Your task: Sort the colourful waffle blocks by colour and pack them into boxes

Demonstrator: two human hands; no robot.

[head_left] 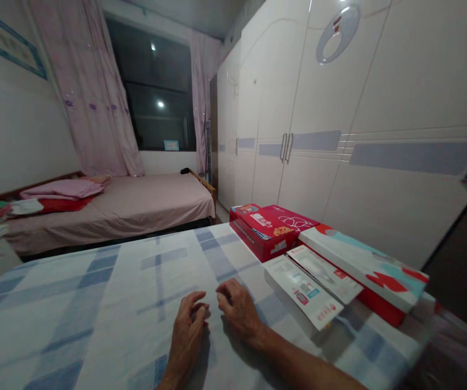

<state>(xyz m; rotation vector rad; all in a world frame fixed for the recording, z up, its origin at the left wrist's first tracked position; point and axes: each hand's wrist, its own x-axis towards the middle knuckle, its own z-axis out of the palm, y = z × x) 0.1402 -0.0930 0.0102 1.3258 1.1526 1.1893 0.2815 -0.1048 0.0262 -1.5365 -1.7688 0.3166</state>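
My left hand (188,333) rests on the blue-and-white checked sheet (107,325), its fingers loosely bent with gaps between them and nothing held. Just to its right, my right hand (239,311) lies on the same sheet with fingers curved, thumb apart, also holding nothing. A small gap separates the two hands. Right of my right hand are two flat white printed cartons, the nearer carton (304,292) and a narrower carton (325,271) beside it. Neither is touched by my hands.
Behind the cartons stand a red box (272,227) and a long white, red and teal box (363,265). White wardrobe doors (318,108) line the right side. A bed (148,200) with folded cloths (63,189) is beyond, below a curtained window (156,86).
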